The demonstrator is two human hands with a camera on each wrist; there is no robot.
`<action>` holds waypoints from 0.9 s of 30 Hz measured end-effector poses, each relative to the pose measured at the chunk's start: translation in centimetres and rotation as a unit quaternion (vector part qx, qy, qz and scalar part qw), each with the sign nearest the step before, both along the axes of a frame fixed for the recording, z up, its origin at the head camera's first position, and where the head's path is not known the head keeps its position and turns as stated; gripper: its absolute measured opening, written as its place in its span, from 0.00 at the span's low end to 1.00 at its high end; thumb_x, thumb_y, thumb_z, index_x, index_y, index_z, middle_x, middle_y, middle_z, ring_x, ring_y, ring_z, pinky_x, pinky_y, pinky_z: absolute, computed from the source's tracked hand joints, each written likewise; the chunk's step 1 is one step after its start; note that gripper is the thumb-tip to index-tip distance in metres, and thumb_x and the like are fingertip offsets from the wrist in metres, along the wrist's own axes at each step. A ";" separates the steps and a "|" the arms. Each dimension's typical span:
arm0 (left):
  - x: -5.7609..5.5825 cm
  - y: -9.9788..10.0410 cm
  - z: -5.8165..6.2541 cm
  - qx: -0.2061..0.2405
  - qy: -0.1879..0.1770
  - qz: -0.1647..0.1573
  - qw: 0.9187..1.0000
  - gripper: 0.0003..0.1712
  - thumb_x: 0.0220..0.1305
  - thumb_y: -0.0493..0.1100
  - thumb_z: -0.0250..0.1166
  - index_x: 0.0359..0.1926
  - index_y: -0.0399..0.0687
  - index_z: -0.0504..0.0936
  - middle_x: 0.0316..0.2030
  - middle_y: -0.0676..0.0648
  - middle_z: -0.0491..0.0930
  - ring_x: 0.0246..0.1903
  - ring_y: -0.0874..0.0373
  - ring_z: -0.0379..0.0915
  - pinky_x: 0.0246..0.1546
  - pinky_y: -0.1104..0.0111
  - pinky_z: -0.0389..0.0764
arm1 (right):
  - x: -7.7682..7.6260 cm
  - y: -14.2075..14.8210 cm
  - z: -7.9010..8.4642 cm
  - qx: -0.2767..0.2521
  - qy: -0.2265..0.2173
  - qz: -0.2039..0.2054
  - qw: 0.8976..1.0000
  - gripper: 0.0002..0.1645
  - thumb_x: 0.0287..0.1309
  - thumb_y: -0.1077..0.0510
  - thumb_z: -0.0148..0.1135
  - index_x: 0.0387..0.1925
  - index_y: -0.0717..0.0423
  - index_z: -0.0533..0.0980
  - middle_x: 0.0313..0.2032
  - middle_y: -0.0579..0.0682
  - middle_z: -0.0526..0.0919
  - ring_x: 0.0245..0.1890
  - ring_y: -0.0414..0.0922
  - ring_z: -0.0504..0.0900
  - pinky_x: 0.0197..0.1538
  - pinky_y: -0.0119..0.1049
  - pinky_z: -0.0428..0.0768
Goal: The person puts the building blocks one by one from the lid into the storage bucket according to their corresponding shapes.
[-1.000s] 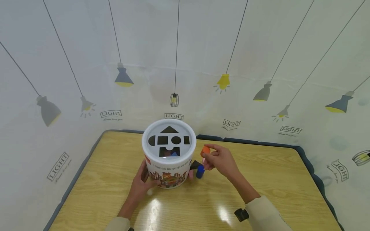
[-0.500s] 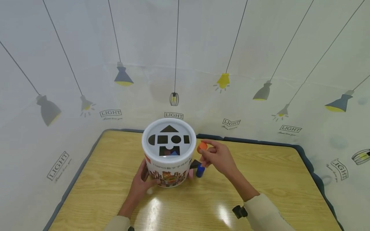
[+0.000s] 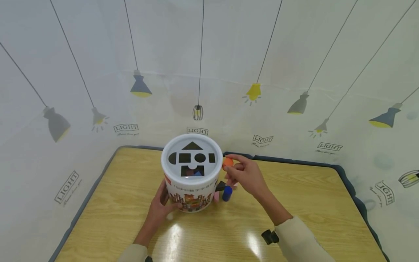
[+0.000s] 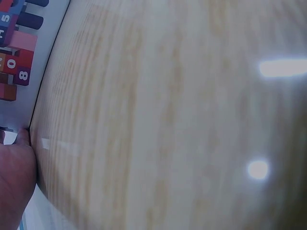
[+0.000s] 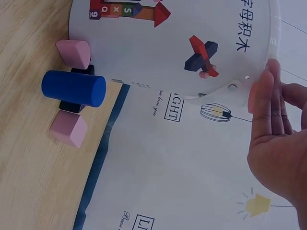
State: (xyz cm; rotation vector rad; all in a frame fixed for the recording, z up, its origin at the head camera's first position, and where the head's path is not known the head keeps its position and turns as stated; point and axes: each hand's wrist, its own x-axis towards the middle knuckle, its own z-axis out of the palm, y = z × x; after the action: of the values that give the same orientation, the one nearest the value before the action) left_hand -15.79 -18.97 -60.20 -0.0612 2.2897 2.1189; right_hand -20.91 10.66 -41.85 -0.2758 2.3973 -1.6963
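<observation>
Grip of raised right hand (image 3: pixel 246 177) pinching orange block (image 3: pixel 227 163) beside bucket (image 3: pixel 192 196) — left hand (image 3: pixel 159 208) curled round its lower side.

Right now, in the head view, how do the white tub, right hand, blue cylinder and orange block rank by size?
Largest to smallest:
1. White tub
2. Right hand
3. Blue cylinder and orange block: too alike to rank; the hand partly covers the block.

Soft, fairly even light fills the head view; two glare patches (image 3: pixel 175 236) whiten the glossy table (image 3: pixel 311 196); the left wrist view looks hazy and blurred, with bright reflections (image 4: pixel 283 68) at right and a dim lower-right corner.
</observation>
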 end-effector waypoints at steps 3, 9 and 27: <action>-0.1 0.0 0.0 0.003 0.003 -0.002 1.000 0.64 0.49 0.42 0.77 0.77 0.65 0.44 0.76 0.50 0.47 0.75 0.49 0.44 0.76 0.61 0.52 | -0.1 -0.1 0.2 -0.007 0.014 -0.002 1.000 0.28 0.62 0.54 0.65 0.62 0.55 0.72 0.25 0.56 0.85 0.22 0.49 0.84 0.29 0.38 0.88; -0.2 0.0 -0.2 0.000 0.006 0.000 1.000 0.63 0.49 0.43 0.77 0.77 0.67 0.45 0.76 0.51 0.48 0.75 0.51 0.45 0.76 0.61 0.51 | -0.4 -0.4 0.9 -0.022 0.032 -0.011 0.999 0.26 0.60 0.56 0.66 0.60 0.57 0.74 0.24 0.55 0.84 0.21 0.49 0.84 0.30 0.41 0.89; -0.1 0.0 -0.3 0.000 0.021 0.004 1.000 0.62 0.49 0.40 0.77 0.77 0.62 0.46 0.76 0.48 0.49 0.74 0.48 0.46 0.75 0.61 0.52 | -0.9 -2.7 1.6 -0.074 -0.014 0.035 0.997 0.26 0.61 0.59 0.65 0.60 0.59 0.73 0.26 0.56 0.85 0.23 0.45 0.84 0.33 0.44 0.90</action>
State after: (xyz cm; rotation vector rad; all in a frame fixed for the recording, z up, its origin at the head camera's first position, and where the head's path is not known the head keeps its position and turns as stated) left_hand -15.86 -18.94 -60.46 -0.0275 2.3166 2.1439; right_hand -21.83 8.01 -40.25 -0.3497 2.2189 -1.8352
